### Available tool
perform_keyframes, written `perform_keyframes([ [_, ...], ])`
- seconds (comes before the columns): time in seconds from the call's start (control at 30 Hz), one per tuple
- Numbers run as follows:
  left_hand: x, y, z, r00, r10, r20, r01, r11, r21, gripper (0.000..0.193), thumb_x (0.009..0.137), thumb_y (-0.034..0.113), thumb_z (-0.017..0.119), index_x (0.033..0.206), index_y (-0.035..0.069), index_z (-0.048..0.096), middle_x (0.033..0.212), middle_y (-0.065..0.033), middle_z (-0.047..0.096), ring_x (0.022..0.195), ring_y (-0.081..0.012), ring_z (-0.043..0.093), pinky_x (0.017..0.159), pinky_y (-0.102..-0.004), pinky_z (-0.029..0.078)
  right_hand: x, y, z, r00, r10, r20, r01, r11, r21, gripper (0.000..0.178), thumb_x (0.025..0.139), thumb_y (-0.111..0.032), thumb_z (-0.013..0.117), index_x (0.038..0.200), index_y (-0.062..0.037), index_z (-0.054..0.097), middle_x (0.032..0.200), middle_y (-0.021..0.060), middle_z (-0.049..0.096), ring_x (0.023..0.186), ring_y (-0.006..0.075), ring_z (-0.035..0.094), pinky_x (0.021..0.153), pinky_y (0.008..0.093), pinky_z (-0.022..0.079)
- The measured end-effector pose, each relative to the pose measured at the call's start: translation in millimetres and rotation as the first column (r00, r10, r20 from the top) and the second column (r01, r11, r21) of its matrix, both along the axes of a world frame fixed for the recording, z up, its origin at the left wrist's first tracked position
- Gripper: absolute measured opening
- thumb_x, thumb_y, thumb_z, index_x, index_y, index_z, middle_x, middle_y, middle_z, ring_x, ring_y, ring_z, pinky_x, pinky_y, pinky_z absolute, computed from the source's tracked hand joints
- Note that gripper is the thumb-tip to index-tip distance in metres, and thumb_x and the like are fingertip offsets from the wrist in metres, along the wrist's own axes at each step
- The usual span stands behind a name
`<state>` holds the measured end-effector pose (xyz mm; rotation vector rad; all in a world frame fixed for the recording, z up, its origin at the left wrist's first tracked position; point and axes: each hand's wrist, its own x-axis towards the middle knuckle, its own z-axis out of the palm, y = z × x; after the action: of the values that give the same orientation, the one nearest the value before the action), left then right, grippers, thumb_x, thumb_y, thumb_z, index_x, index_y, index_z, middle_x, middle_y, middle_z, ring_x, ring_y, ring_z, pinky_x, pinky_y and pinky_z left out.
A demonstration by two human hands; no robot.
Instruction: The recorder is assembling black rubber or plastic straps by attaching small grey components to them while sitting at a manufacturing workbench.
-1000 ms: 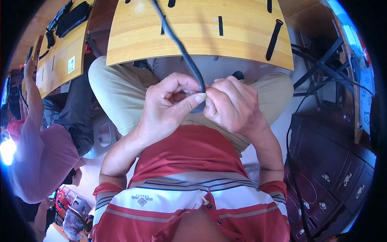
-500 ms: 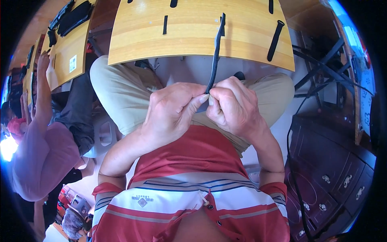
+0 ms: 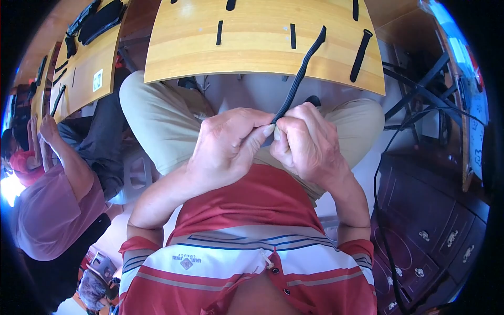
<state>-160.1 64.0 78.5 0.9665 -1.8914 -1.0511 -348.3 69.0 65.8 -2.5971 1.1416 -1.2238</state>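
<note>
A long black fabric strap (image 3: pixel 299 77) is pinched at its near end between my two hands. Thumb and fingers of my left hand (image 3: pixel 229 140) close on that end from the left. My right hand (image 3: pixel 308 143) grips it from the right, fingers curled, the two thumbs almost meeting. From there the strap rises away and to the right, its far end over the wooden table (image 3: pixel 241 58). What lies between the fingertips is mostly hidden. Both hands are above my lap, short of the table's near edge.
Short black strips (image 3: pixel 219 33) lie spaced out on the table, with a longer looped black strap (image 3: pixel 360 55) at its right. A co-worker (image 3: pixel 58 205) sits at another table on the left, holding a black strip. Dark drawers (image 3: pixel 420 231) and a hanging cable (image 3: pixel 376 199) are on the right.
The strap's free end has swung to the right, uncovering a short strip on the table. My hands have barely moved. The co-worker's arm has drawn back and now holds up a black strip.
</note>
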Motion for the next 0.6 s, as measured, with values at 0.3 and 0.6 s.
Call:
perform_keyframes([
  [0.3, -2.4, 0.6, 0.6, 0.996, 0.028, 0.08, -0.013, 0.984, -0.179, 0.011, 0.089, -0.002, 0.064, 0.1, -0.003, 0.063, 0.084, -0.0141, 0.067, 0.071, -0.0232, 0.067, 0.063, -0.0311, 0.051, -2.5, -4.3, 3.9, 0.999, 0.037, 0.0, -0.037, 0.998, 0.043, 0.024, 0.066, 0.0, 0.066, 0.08, -0.0044, 0.047, 0.07, 0.0077, 0.044, 0.06, 0.0232, 0.051, 0.048, 0.0338, 0.043],
  [0.6, 9.4, 3.7, 5.2, 0.977, -0.037, -0.21, 0.11, 0.929, 0.352, 0.01, 0.097, 0.004, 0.058, 0.1, -0.005, 0.062, 0.085, -0.0109, 0.071, 0.08, -0.0137, 0.07, 0.07, -0.0265, 0.057, -14.6, -12.9, 11.0, 0.911, 0.276, 0.307, -0.374, 0.867, 0.33, 0.021, 0.074, 0.002, 0.067, 0.087, -0.0023, 0.052, 0.078, 0.0112, 0.055, 0.065, 0.0269, 0.057, 0.054, 0.0374, 0.046],
])
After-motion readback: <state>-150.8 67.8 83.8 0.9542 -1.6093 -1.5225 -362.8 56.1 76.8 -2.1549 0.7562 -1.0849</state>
